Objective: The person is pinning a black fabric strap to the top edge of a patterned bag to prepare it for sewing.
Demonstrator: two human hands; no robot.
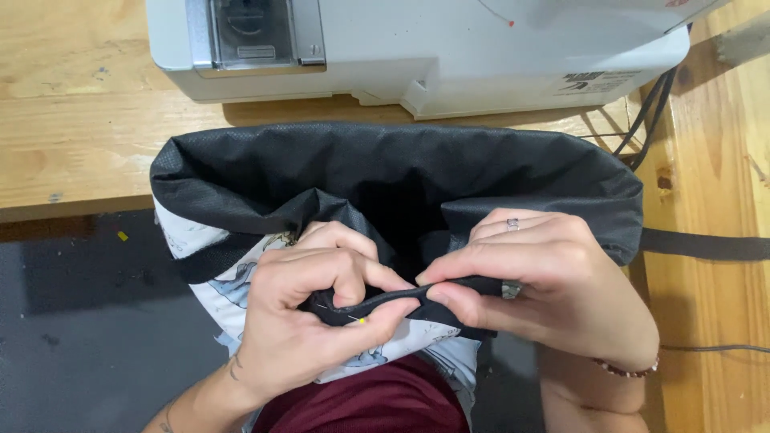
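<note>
together both hands, left hand (pixel 309 321) and right hand (pixel 545 281), have fingers pinched shut on the black fabric edge (pixel 417 295).

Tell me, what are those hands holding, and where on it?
Both hands, left and right, pinch the folded black edge of a fabric bag; a yellow-headed pin sits in that edge by the left thumb.

Sewing machine (pixel 417 48): top cut off by upper edge. Left hand (pixel 309 321) covers most of pin (pixel 345 315); only yellow head and a bit of shaft visible. Black strap (pixel 706 244) runs off right edge. Printed fabric (pixel 233 281) motif too obscured to ID.
</note>
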